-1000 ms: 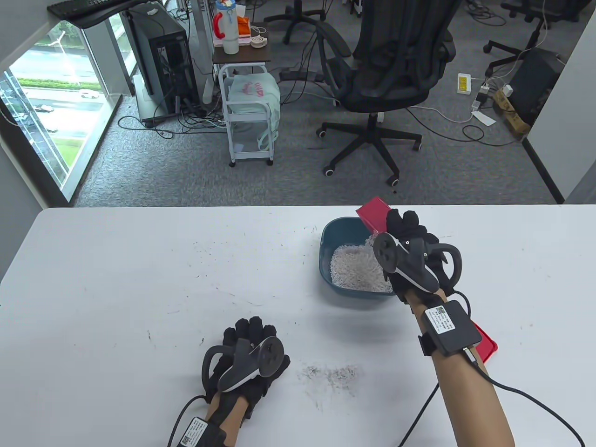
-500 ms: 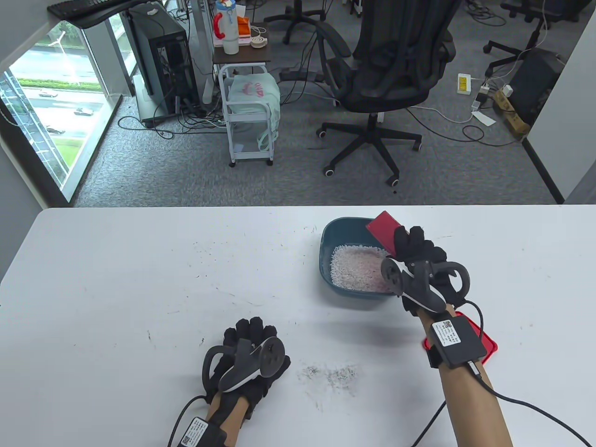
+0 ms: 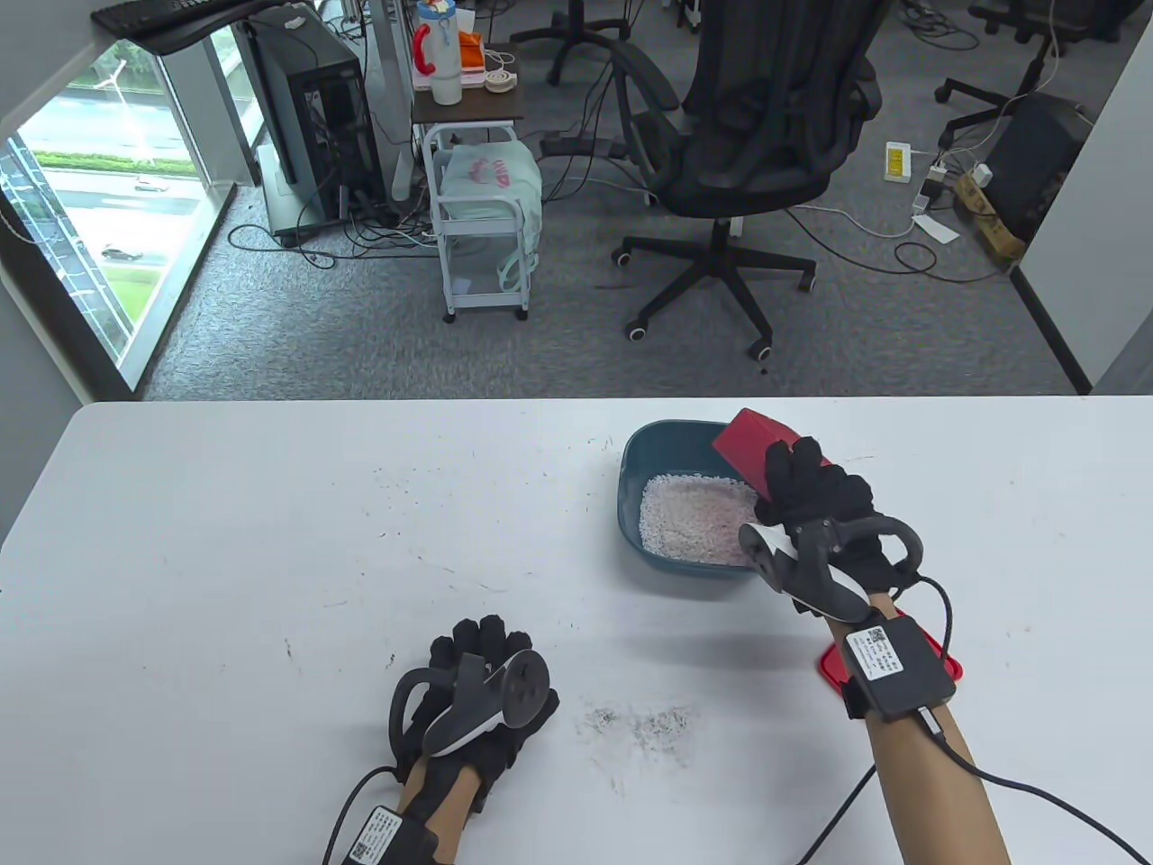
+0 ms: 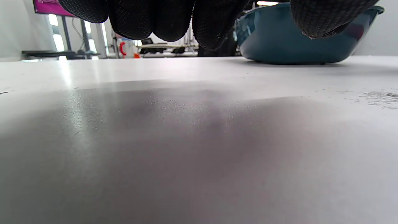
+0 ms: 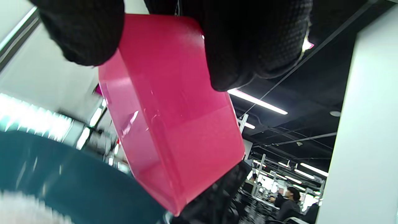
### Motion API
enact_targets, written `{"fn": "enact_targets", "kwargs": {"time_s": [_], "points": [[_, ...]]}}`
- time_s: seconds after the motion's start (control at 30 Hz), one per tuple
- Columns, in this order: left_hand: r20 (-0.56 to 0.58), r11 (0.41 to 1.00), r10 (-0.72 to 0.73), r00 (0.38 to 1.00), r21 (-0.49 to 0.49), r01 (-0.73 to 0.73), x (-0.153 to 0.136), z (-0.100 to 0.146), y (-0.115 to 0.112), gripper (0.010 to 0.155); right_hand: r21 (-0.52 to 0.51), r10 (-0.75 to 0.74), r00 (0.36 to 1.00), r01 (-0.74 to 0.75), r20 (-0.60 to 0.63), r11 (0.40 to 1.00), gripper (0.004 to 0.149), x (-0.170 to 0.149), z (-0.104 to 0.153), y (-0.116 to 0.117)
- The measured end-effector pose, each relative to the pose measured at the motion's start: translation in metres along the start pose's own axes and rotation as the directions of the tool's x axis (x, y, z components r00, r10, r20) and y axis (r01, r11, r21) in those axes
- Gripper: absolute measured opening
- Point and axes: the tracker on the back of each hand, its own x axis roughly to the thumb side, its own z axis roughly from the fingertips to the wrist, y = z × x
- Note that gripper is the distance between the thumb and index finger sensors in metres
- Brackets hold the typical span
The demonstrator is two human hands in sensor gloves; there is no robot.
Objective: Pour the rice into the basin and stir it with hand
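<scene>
A dark blue basin point(image 3: 630, 459) stands on the white table right of centre, with a flat bed of white rice point(image 3: 694, 527) in it. My right hand point(image 3: 797, 468) grips a red plastic box point(image 3: 748, 437) and holds it tilted over the basin's far right rim. The right wrist view shows my fingers point(image 5: 248, 37) curled round the red box point(image 5: 174, 118) above the basin point(image 5: 62, 180); no rice shows in the box there. My left hand point(image 3: 486, 644) rests on the table near the front edge, holding nothing. Its fingertips point(image 4: 140, 15) hang before the basin point(image 4: 295, 40).
A red lid point(image 3: 948, 669) lies on the table under my right forearm. A patch of dark specks point(image 3: 644, 725) marks the table right of my left hand. Beyond the table's far edge stand an office chair point(image 3: 757, 135) and a small cart point(image 3: 482, 225).
My right hand has drawn back toward me and to the right with the red box. The falling stream of rice has stopped and the rice has settled flat. My left hand stayed still.
</scene>
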Motion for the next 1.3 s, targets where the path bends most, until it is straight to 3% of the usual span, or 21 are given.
{"fn": "enact_targets", "kwargs": {"time_s": [0.07, 0.1, 0.17, 0.23, 0.27, 0.33, 0.4, 0.47, 0.5, 0.57, 0.63, 0.7, 0.77, 0.8, 0.83, 0.9, 0.97, 1.03, 1.17, 1.3], "points": [[-0.003, 1.000, 0.000, 1.000, -0.003, 0.000, 0.000, 0.000, 0.000, 0.083, 0.085, 0.025, 1.000, -0.024, -0.003, 0.996, 0.075, 0.000, -0.001, 0.009], [-0.003, 1.000, 0.000, 1.000, -0.003, 0.000, 0.000, 0.000, 0.000, 0.084, 0.151, 0.080, 0.994, -0.091, 0.079, 0.984, 0.075, 0.002, -0.001, 0.011], [-0.004, 1.000, -0.003, 1.000, -0.004, 0.003, 0.000, 0.000, 0.000, 0.084, 0.028, 0.084, 0.996, -0.085, 0.034, 0.996, 0.075, -0.003, 0.003, 0.003], [-0.007, 1.000, -0.003, 1.000, -0.006, 0.003, -0.001, 0.000, 0.000, 0.083, -0.026, -0.070, 0.996, 0.069, -0.055, 0.997, 0.074, -0.011, 0.005, 0.001], [-0.008, 1.000, -0.002, 1.000, -0.009, 0.002, -0.001, 0.000, 0.000, 0.083, 0.025, -0.083, 0.995, 0.085, -0.060, 0.996, 0.074, -0.011, 0.005, 0.006], [-0.008, 1.000, -0.002, 1.000, -0.011, 0.002, -0.001, 0.000, 0.000, 0.083, 0.130, 0.027, 0.999, -0.030, 0.024, 0.991, 0.077, -0.006, 0.006, 0.013], [-0.008, 1.000, -0.005, 1.000, -0.013, 0.005, 0.000, 0.000, 0.000, 0.083, 0.011, 0.036, 0.999, -0.036, -0.001, 0.999, 0.079, -0.007, 0.011, 0.005], [-0.008, 1.000, -0.007, 1.000, -0.019, 0.007, 0.000, 0.000, -0.001, 0.084, -0.047, -0.130, 0.986, 0.126, -0.103, 0.991, 0.079, -0.015, 0.014, 0.003], [-0.008, 1.000, -0.007, 1.000, -0.022, 0.007, 0.000, 0.000, -0.001, 0.084, -0.010, -0.135, 0.984, 0.135, -0.114, 0.991, 0.080, -0.015, 0.013, 0.007], [-0.008, 1.000, -0.008, 1.000, -0.024, 0.008, 0.000, 0.000, 0.000, 0.083, 0.129, -0.017, 1.000, 0.019, -0.020, 0.991, 0.081, -0.013, 0.012, 0.014], [-0.007, 1.000, -0.010, 1.000, -0.023, 0.010, 0.000, 0.000, 0.000, 0.083, 0.025, 0.016, 0.998, -0.014, -0.059, 1.000, 0.082, -0.018, 0.016, 0.009], [-0.007, 1.000, -0.010, 1.000, -0.023, 0.010, 0.000, 0.000, 0.000, 0.083, -0.026, -0.147, 0.979, 0.145, -0.142, 0.989, 0.080, -0.027, 0.020, 0.008], [-0.007, 1.000, -0.009, 1.000, -0.024, 0.009, 0.001, -0.001, -0.001, 0.084, 0.120, -0.093, 0.991, 0.104, -0.097, 0.987, 0.080, -0.025, 0.018, 0.017], [-0.006, 1.000, -0.010, 1.000, -0.026, 0.010, 0.001, -0.001, -0.001, 0.083, 0.137, -0.048, 0.998, 0.054, -0.050, 0.989, 0.081, -0.025, 0.020, 0.016], [-0.005, 1.000, -0.012, 1.000, -0.028, 0.012, 0.001, -0.001, -0.001, 0.083, 0.031, -0.024, 0.995, 0.027, -0.093, 0.999, 0.080, -0.027, 0.023, 0.011], [-0.004, 0.999, -0.014, 1.000, -0.030, 0.013, 0.002, -0.001, -0.001, 0.083, -0.009, -0.149, 0.978, 0.149, -0.149, 0.989, 0.078, -0.033, 0.028, 0.010], [-0.003, 0.999, -0.012, 1.000, -0.034, 0.012, 0.002, -0.001, -0.002, 0.083, 0.116, -0.154, 0.984, 0.164, -0.093, 0.980, 0.079, -0.036, 0.026, 0.014], [0.000, 0.999, -0.013, 1.000, -0.035, 0.013, 0.003, -0.001, -0.002, 0.083, 0.065, -0.198, 0.973, 0.207, -0.121, 0.976, 0.079, -0.048, 0.028, 0.008], [0.001, 0.999, -0.016, 1.000, -0.040, 0.016, 0.004, -0.001, -0.002, 0.083, 0.012, -0.509, 0.794, 0.543, -0.333, 0.839, 0.077, -0.088, 0.031, 0.010], [0.001, 0.999, -0.019, 1.000, -0.040, 0.019, 0.005, -0.001, -0.003, 0.083, -0.084, -0.676, 0.500, 0.768, -0.541, 0.635, 0.076, -0.132, 0.043, 0.026]]}}
